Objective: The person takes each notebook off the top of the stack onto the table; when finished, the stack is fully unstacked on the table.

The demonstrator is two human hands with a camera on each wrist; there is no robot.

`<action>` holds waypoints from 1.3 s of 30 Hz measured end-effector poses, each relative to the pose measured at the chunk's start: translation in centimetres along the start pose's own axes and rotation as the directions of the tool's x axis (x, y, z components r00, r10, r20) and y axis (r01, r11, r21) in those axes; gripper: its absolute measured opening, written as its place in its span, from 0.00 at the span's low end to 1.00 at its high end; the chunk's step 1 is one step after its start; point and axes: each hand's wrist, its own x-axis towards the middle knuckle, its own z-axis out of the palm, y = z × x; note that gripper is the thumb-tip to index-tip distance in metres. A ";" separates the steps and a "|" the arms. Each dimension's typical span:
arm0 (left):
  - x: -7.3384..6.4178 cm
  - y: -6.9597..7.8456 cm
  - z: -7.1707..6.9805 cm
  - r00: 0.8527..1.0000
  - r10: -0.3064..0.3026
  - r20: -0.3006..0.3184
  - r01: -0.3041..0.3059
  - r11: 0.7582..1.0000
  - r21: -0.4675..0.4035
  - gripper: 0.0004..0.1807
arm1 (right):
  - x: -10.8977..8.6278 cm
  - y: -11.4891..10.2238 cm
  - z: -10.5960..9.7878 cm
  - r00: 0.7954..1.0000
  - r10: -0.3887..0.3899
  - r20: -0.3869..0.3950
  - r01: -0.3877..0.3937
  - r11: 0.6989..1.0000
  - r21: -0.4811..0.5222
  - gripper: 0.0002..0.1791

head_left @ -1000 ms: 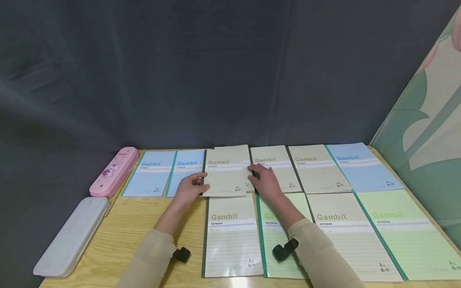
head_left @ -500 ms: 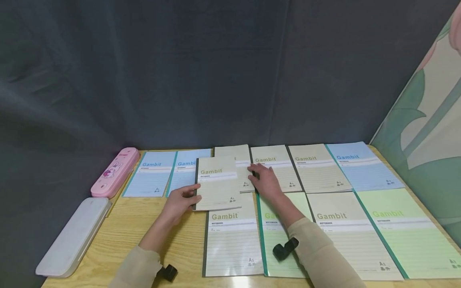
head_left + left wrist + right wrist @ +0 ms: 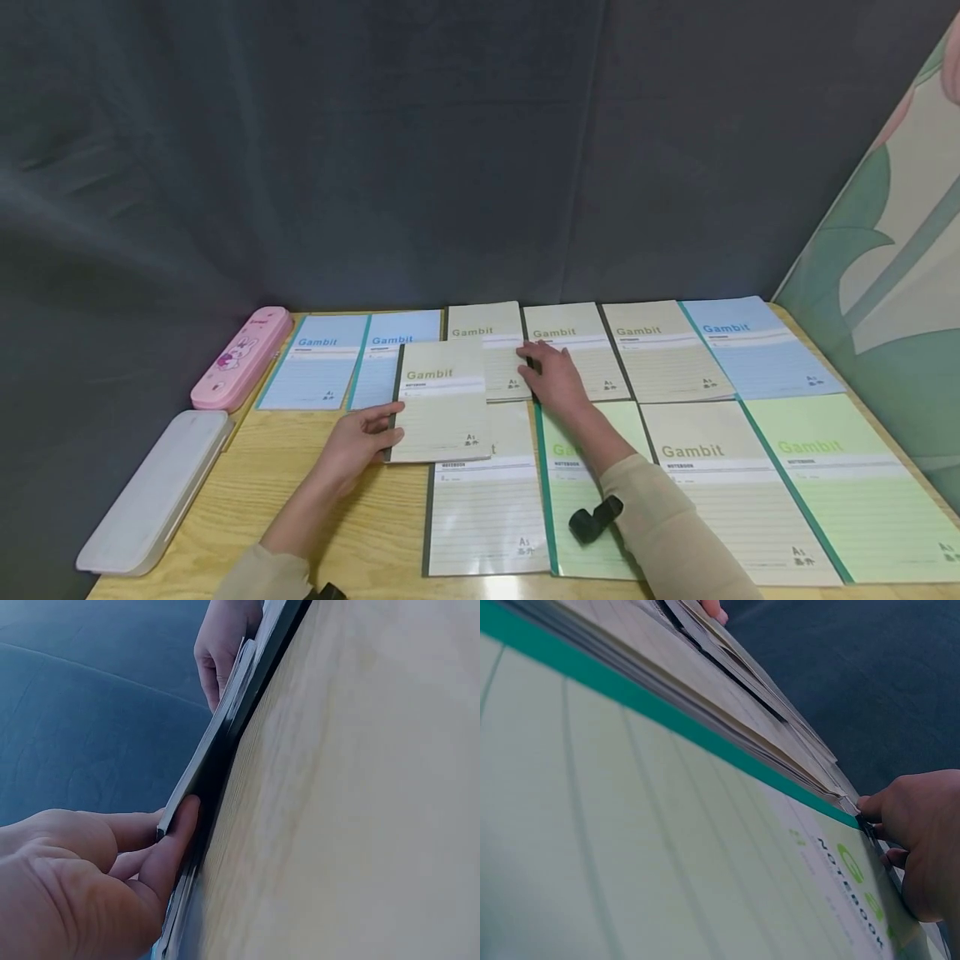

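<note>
In the head view my left hand (image 3: 348, 446) pinches a beige Gambit notebook (image 3: 442, 417) by its dark spine, thumb on top. The left wrist view shows this notebook (image 3: 196, 761) tilted up off what lies beneath, fingers under its edge. It overlaps a blue notebook (image 3: 386, 327), a back-row beige notebook (image 3: 483, 317) and a front-row beige one (image 3: 487, 529). My right hand (image 3: 555, 379) rests with bent fingers on the dark spine of another back-row beige notebook (image 3: 581, 362). A green notebook (image 3: 667, 847) lies below that wrist.
Another blue notebook (image 3: 311, 367) lies at back left, beside a pink pencil case (image 3: 240, 358) and a white case (image 3: 153, 496). Further right are beige (image 3: 663, 358), blue (image 3: 757, 346) and green (image 3: 855, 492) notebooks. A dark curtain (image 3: 450, 167) hangs behind the wooden table (image 3: 300, 467).
My left hand has drawn the beige notebook toward me and slightly left, uncovering more of the back-row beige notebook and the blue one. My right hand has stayed in place.
</note>
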 end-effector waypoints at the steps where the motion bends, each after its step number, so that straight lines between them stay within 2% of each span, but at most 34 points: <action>1: -0.1 -0.2 -0.1 1.000 -0.003 0.000 0.003 1.000 -0.002 0.24 | 0.0 0.0 0.0 1.000 0.000 -0.002 0.000 1.000 -0.003 0.21; 9: -1.9 -1.2 -1.4 0.999 -0.037 0.003 0.037 0.999 -0.017 0.26 | 0.1 0.1 0.0 1.000 0.002 0.007 -0.002 1.000 -0.007 0.21; 16: -2.9 -1.8 -2.2 0.999 -0.040 0.003 0.040 0.999 -0.037 0.26 | 0.2 0.4 0.1 1.000 0.009 0.003 -0.009 1.000 -0.007 0.20; 25: -4.6 -2.5 -3.4 0.996 -0.092 -0.008 0.092 0.996 -0.020 0.27 | 0.1 0.3 0.1 1.000 0.008 0.005 -0.008 1.000 -0.005 0.20; 32: -5.9 -3.0 -4.3 0.996 -0.091 0.021 0.092 0.994 -0.053 0.29 | 0.0 0.1 0.1 1.000 0.016 0.011 -0.016 1.000 -0.003 0.21; 39: -7.1 -3.5 -5.5 0.995 -0.102 0.020 0.102 0.995 0.004 0.29 | 0.0 0.1 0.0 1.000 0.006 0.005 -0.006 1.000 0.001 0.20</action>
